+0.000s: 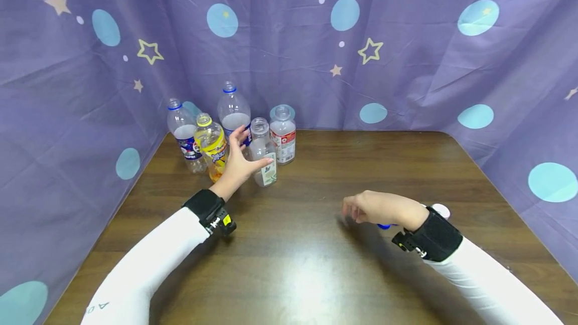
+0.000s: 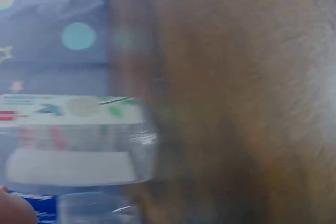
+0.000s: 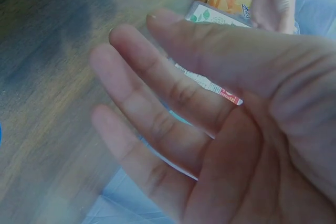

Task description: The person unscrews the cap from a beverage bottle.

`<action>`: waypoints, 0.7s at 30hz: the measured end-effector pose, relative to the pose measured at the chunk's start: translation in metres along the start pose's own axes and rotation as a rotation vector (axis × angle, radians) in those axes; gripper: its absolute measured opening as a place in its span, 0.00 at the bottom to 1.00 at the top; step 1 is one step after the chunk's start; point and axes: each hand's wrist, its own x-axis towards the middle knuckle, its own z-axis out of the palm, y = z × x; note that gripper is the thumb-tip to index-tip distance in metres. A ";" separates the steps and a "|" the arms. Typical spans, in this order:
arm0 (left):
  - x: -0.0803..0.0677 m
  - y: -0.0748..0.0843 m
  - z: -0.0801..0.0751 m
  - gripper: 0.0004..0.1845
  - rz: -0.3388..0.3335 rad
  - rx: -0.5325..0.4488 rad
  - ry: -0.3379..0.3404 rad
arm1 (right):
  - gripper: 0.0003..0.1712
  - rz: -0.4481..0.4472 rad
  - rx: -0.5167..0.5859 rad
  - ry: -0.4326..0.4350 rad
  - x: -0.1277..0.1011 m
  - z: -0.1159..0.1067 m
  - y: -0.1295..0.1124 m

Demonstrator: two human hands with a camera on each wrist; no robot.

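Observation:
My left hand (image 1: 239,162) reaches in among the bottles at the back left, thumb and fingers spread apart with nothing gripped. Its thumb overlaps the label of a clear uncapped plastic bottle (image 1: 267,170), which stands upright. In the left wrist view that bottle (image 2: 79,142) lies across the left side, a fingertip near the lower corner. My right hand (image 1: 377,207) hovers over the right half of the table, its fingers loosely bent and holding nothing. Beneath its wrist a blue cap (image 1: 384,226) shows, and a white cap (image 1: 441,210) lies beyond the wristband, both partly hidden.
Two uncapped Pepsi bottles (image 1: 182,137) (image 1: 232,107), a yellow-labelled bottle (image 1: 209,139) and a red-and-white-labelled bottle (image 1: 283,139) stand grouped around the left hand. A purple curtain (image 1: 289,64) hangs behind the brown wooden table (image 1: 289,245).

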 end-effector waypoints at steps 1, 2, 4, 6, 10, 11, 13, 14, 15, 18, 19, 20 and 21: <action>0.000 0.005 -0.002 0.58 0.031 0.007 0.003 | 0.12 0.001 0.002 0.001 0.000 0.000 0.000; 0.000 0.009 -0.004 0.59 0.062 0.013 0.007 | 0.12 0.002 0.004 0.003 -0.001 0.000 0.000; -0.002 0.016 -0.006 0.59 0.131 0.017 0.015 | 0.11 0.002 0.008 0.009 -0.001 0.000 0.000; -0.007 0.023 -0.009 0.56 0.197 0.028 0.012 | 0.10 -0.005 0.006 0.015 -0.002 0.000 0.000; -0.022 0.029 -0.012 0.41 0.304 0.121 -0.028 | 0.10 -0.013 0.000 0.021 -0.001 0.002 0.001; -0.027 0.029 -0.012 0.36 0.313 0.151 -0.051 | 0.10 -0.010 -0.002 0.019 -0.001 0.003 0.001; -0.038 0.027 -0.012 0.27 0.305 0.208 -0.117 | 0.10 -0.004 -0.004 0.016 -0.001 0.004 0.001; -0.044 0.025 -0.012 0.23 0.286 0.236 -0.160 | 0.10 0.001 -0.004 0.015 -0.001 0.004 0.001; -0.050 0.023 -0.011 0.19 0.261 0.269 -0.208 | 0.10 0.003 -0.005 0.013 -0.001 0.005 0.001; -0.070 0.016 -0.009 0.11 0.156 0.407 -0.356 | 0.09 -0.011 -0.004 0.016 -0.001 0.006 0.000; -0.076 0.014 -0.009 0.08 0.120 0.456 -0.399 | 0.09 -0.012 0.000 0.015 -0.001 0.007 -0.001; -0.082 0.012 -0.010 0.07 0.083 0.498 -0.441 | 0.09 -0.014 0.003 0.015 -0.001 0.008 -0.001; -0.087 0.011 -0.010 0.06 0.044 0.528 -0.480 | 0.09 -0.015 0.008 0.012 -0.001 0.008 -0.002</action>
